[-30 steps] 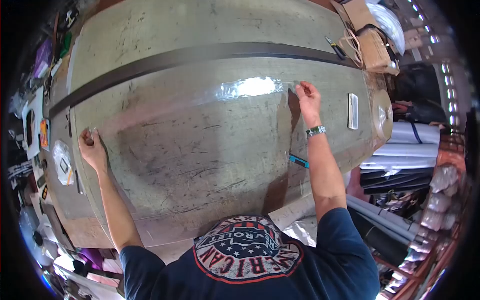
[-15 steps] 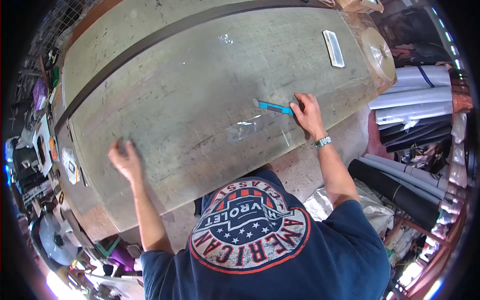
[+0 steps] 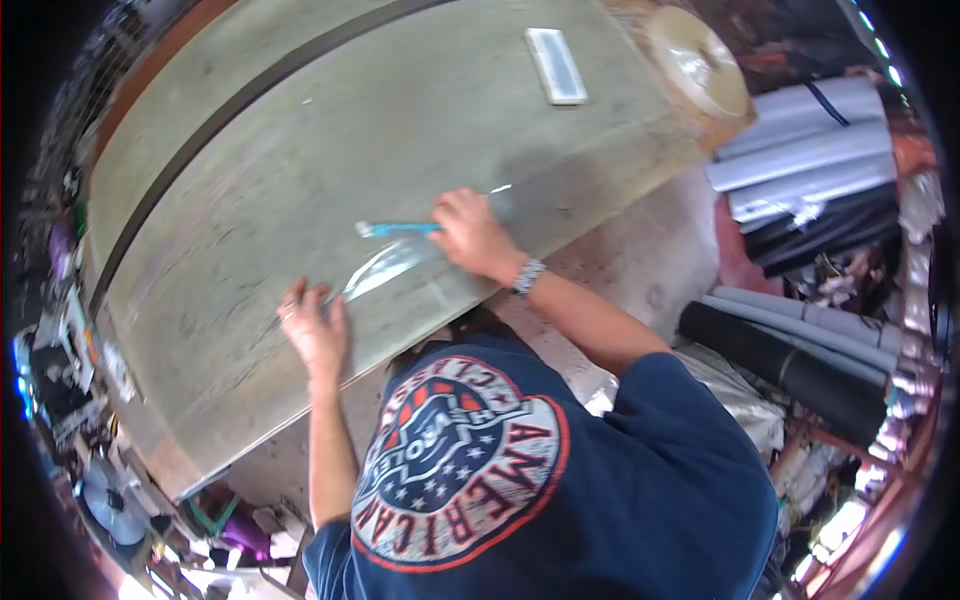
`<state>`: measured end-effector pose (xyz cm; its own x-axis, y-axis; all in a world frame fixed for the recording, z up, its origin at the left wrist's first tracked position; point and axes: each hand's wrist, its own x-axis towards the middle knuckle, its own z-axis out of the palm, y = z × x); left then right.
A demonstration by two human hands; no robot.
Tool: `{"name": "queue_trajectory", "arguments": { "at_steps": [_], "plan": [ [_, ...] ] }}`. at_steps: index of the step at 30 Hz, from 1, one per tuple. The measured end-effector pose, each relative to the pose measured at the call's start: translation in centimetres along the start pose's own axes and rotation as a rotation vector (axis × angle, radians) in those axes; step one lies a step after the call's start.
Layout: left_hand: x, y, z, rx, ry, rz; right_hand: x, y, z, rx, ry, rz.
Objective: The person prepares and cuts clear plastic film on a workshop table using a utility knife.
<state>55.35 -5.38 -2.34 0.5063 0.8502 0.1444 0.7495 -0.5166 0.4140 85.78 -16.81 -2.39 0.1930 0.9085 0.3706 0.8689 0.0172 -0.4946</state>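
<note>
A blue utility knife [image 3: 398, 229] is gripped in my right hand [image 3: 472, 235], its tip end pointing left, close over the table. Below the knife, a shiny patch of clear plastic film [image 3: 385, 268] catches the light on the worktable [image 3: 225, 290]. My left hand [image 3: 314, 330] is near the left end of that shiny patch, its fingers bent but apart and nothing seen in them. The tabletop is greenish and scuffed, and both hands work near its front edge.
Farther back lies a small white-edged box [image 3: 556, 66]. A big roll of tape [image 3: 697, 60] sits at the table's right corner. Rolls of pale sheeting [image 3: 810, 155] and a black roll [image 3: 785, 375] are stacked to the right. A dark strip [image 3: 190, 150] crosses the table's far side.
My right hand has moved left with the knife, and my left hand has come right and nearer the front edge. The view has swung to the right.
</note>
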Motion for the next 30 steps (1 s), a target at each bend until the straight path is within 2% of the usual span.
{"name": "queue_trajectory", "arguments": {
  "at_steps": [6, 8, 9, 10, 12, 13, 15, 18, 21, 24, 27, 30],
  "plan": [
    [-0.3, 0.3, -0.9, -0.067, -0.007, -0.029, 1.9, 1.2, -0.7, 0.075, -0.260, 0.041],
    [-0.9, -0.3, -0.6, -0.026, 0.003, -0.052, 2.7, 1.2, -1.2, 0.356, -0.325, 0.371],
    [-0.8, -0.3, -1.1, -0.078, -0.057, -0.119, 3.0, 0.7, -2.3, 0.455, -0.301, 0.494],
    [-1.1, -0.3, -1.5, -0.104, -0.029, -0.132, 2.3, 2.0, -1.0, 0.639, -0.217, 0.467],
    [-1.7, -1.3, -1.7, -0.112, 0.068, -0.172, 2.5, 1.2, -3.1, 0.830, -0.231, 0.517],
    [-1.8, -1.9, -1.7, -0.141, 0.101, -0.237, 2.8, 1.0, -3.2, 0.899, -0.249, 0.642],
    [-1.9, -2.6, -1.9, -0.148, 0.154, -0.285, 3.0, 1.2, -3.7, 0.984, -0.301, 0.721],
    [-1.2, -2.5, -1.6, -0.037, 0.190, -0.264, 3.9, 0.1, -4.3, 1.019, -0.234, 0.748],
    [-1.2, -2.7, -1.3, 0.009, 0.185, -0.196, 4.7, -0.7, -3.7, 1.031, -0.154, 0.635],
    [-1.7, -4.0, -1.1, -0.053, 0.148, -0.161, 6.0, -2.0, -1.6, 0.735, -0.007, 0.624],
    [-2.2, -4.6, -1.6, -0.105, 0.126, -0.130, 6.8, -2.7, 0.6, 0.545, 0.008, 0.739],
    [-2.1, -5.1, -2.3, -0.156, 0.104, -0.122, 6.0, -4.7, 2.1, 0.504, -0.063, 0.858]
  ]
}}
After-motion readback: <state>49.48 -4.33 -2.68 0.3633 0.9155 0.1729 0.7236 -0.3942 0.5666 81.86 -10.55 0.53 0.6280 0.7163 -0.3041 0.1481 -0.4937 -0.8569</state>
